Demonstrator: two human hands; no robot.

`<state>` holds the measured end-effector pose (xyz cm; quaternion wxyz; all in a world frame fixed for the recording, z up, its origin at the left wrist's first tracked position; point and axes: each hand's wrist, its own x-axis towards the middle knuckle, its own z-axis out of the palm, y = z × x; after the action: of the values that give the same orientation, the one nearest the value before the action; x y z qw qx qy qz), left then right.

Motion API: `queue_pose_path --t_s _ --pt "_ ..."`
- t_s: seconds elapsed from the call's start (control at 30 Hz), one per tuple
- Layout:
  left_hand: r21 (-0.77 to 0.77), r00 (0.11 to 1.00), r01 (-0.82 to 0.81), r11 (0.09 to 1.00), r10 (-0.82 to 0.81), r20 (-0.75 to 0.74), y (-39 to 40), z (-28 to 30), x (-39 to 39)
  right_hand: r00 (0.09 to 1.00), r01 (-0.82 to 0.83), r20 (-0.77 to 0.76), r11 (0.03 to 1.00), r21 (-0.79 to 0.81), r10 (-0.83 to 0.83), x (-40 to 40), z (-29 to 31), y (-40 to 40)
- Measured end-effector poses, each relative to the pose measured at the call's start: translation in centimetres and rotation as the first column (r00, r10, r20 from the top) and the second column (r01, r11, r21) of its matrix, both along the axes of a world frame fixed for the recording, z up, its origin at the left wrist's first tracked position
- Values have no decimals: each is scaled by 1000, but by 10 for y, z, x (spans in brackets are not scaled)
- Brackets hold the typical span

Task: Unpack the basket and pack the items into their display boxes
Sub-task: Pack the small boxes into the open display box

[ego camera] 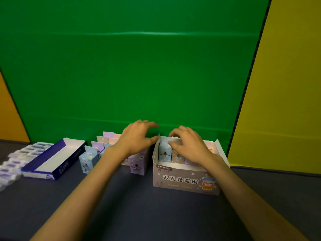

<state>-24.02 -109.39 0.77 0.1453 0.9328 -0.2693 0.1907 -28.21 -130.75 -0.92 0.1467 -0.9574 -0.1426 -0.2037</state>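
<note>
1. Head view, hidden parts: Where the left forearm crosses the loose small boxes [106, 150], several of them are covered, and their prints are too blurred to read; the white packets [12, 164] at far left are cut off by the frame edge.
2. Head view, hands: The right hand [188, 145] rests curled over the tops of the packed small boxes [165, 152], fingertips touching them; whether it pinches one cannot be told. The left hand [137, 136] hovers with fingers spread and bent, its thumb at the upper left corner flap of the display box [184, 180].
3. Head view, surroundings: A blue tray [52, 160] lies at left on the dark table [139, 206]; a green backdrop [130, 66] stands behind.
4. Head view, orientation: The display box sits right of centre, long axis left to right, printed front toward the camera; the boxes inside stand upright in a row.
</note>
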Motion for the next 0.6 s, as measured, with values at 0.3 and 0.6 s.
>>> queue_pose_path --t_s 0.3,0.6 --pt "-23 989 -141 990 139 -54 98 -11 -36 992 -115 59 993 37 113 -18 3 74" --pt "28 982 -150 988 153 -108 196 -33 -24 996 -77 54 996 53 74 -18 -12 160"
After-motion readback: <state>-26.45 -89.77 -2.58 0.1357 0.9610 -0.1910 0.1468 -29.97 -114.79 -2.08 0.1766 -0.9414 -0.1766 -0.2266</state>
